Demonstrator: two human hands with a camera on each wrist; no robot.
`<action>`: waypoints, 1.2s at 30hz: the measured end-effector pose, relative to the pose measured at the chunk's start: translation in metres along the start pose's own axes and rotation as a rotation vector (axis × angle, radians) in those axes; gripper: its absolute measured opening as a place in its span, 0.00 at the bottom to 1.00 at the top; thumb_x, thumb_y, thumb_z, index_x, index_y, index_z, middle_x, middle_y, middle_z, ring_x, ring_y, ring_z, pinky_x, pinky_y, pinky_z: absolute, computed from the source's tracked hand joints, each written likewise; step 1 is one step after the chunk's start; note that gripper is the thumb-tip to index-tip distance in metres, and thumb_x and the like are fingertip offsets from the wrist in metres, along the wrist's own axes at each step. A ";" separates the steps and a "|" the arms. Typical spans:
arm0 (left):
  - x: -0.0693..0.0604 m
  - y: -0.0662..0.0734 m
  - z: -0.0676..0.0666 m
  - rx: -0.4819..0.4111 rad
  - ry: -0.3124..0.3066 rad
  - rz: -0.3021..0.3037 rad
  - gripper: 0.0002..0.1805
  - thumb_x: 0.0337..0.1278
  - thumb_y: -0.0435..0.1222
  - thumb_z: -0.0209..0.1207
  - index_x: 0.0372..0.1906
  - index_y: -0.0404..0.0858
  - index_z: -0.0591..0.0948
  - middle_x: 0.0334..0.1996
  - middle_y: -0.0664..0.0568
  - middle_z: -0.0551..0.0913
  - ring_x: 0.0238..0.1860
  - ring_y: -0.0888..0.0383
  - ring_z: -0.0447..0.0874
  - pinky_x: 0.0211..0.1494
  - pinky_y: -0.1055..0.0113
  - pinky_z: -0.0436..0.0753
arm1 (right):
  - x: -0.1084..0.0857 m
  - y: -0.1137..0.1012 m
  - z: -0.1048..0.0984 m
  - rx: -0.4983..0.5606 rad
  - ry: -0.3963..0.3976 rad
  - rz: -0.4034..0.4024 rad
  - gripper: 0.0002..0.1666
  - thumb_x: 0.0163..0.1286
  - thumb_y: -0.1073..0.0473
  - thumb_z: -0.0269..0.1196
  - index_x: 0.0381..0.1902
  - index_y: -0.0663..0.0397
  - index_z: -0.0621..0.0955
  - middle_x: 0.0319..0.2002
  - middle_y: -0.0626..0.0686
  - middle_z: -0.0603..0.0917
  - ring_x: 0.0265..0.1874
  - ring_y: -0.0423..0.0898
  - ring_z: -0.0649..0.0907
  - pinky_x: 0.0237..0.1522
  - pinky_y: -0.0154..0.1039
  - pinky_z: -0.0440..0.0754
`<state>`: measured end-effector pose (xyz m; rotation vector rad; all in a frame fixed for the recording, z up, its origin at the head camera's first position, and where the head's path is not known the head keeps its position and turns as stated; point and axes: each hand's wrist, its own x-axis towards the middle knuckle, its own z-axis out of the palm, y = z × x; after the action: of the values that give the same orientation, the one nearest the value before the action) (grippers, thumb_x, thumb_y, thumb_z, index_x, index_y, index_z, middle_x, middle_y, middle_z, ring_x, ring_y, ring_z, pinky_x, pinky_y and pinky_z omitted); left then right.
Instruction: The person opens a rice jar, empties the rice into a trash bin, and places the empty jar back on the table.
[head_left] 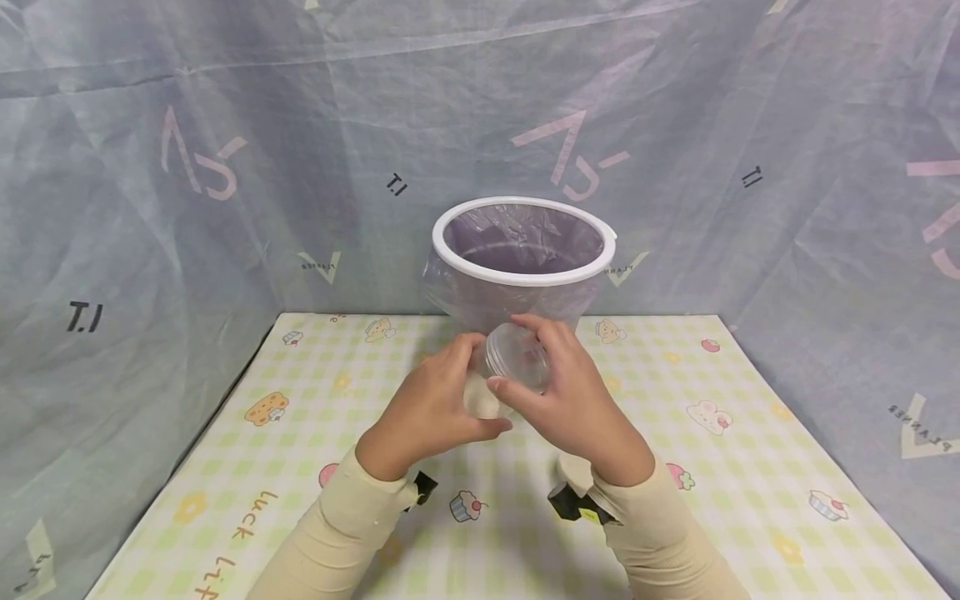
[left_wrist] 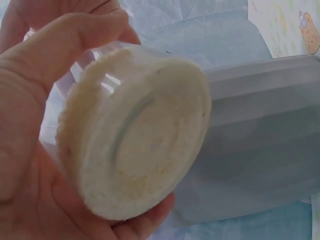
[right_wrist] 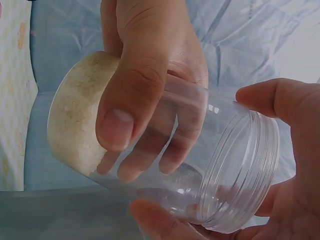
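Observation:
Both hands hold a clear plastic jar (head_left: 517, 354) tilted on its side in front of the bin. A pale, grainy mass (right_wrist: 80, 112) sits packed at its base, with the transparent wall bare above it. My left hand (head_left: 431, 400) grips the body near the base, its thumb lying across the wall in the right wrist view. Around the threaded, lidless mouth (right_wrist: 245, 170) curl the fingers and thumb of my right hand (head_left: 577, 396). In the left wrist view the jar's round bottom (left_wrist: 150, 140) faces the camera.
A bin (head_left: 525, 279) with a white rim and a clear liner stands behind the hands, at the table's far edge. Partly hidden by the right wrist, a pale round thing (head_left: 573, 472) lies on the checked tablecloth (head_left: 315, 367). Grey-blue fabric (head_left: 360, 108) hangs behind and on both sides.

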<state>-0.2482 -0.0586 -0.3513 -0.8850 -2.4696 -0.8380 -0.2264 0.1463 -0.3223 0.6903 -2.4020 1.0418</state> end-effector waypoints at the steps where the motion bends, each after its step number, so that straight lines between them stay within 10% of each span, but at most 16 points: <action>1: 0.000 0.000 0.000 0.007 -0.001 -0.002 0.52 0.33 0.52 0.82 0.67 0.42 0.69 0.50 0.55 0.82 0.45 0.58 0.82 0.51 0.60 0.82 | 0.000 0.000 0.000 0.003 -0.003 0.002 0.44 0.63 0.47 0.72 0.73 0.52 0.71 0.55 0.51 0.76 0.52 0.47 0.77 0.52 0.48 0.79; 36: -0.006 0.019 0.000 0.523 0.273 0.159 0.53 0.20 0.45 0.82 0.64 0.36 0.74 0.51 0.47 0.82 0.48 0.45 0.82 0.43 0.53 0.76 | 0.000 -0.002 0.000 -0.092 -0.035 0.153 0.41 0.78 0.29 0.49 0.73 0.52 0.70 0.49 0.50 0.77 0.39 0.47 0.77 0.48 0.45 0.77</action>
<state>-0.2310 -0.0492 -0.3460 -0.7058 -2.1824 -0.2157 -0.2256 0.1451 -0.3217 0.5035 -2.5484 0.9786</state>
